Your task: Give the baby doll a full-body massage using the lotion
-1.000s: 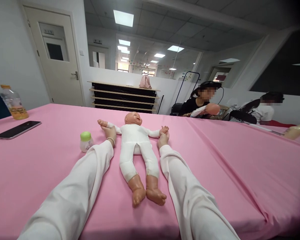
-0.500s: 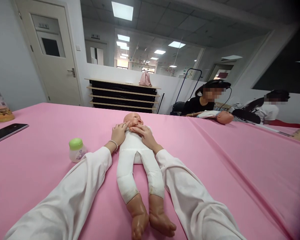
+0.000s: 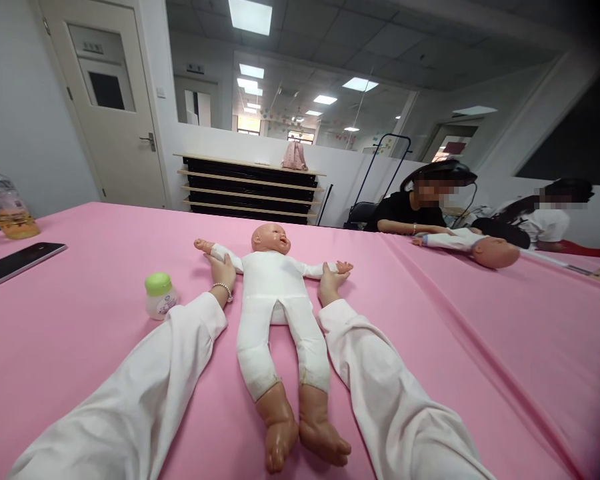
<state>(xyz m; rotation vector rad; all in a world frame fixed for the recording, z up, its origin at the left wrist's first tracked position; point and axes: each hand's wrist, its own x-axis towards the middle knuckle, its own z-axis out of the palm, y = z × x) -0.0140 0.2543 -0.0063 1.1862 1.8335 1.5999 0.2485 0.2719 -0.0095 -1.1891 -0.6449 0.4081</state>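
Observation:
A baby doll (image 3: 275, 277) with a white cloth body lies on its back on the pink tabletop (image 3: 95, 373), its head away from me and its feet toward me. Both its arms are stretched out sideways. My left hand (image 3: 223, 270), with a beaded bracelet at the wrist, grips the doll's arm on the left side near the forearm. On the other side my right hand (image 3: 331, 285) is closed round the doll's other forearm, just short of its small hand. Parts of my fingers are hidden under the doll's arms.
A green-lidded jar (image 3: 160, 297) stands left of my left sleeve. Farther left are a phone (image 3: 23, 263) and a drink bottle (image 3: 9, 207). Across the table at right, a person in black (image 3: 407, 207) handles another doll (image 3: 495, 252); a second person (image 3: 550, 220) sits beyond.
My hands have moved apart from the doll's upper chest out to its sides, drawing its arms outward from over the chest. The other person's doll has shifted right.

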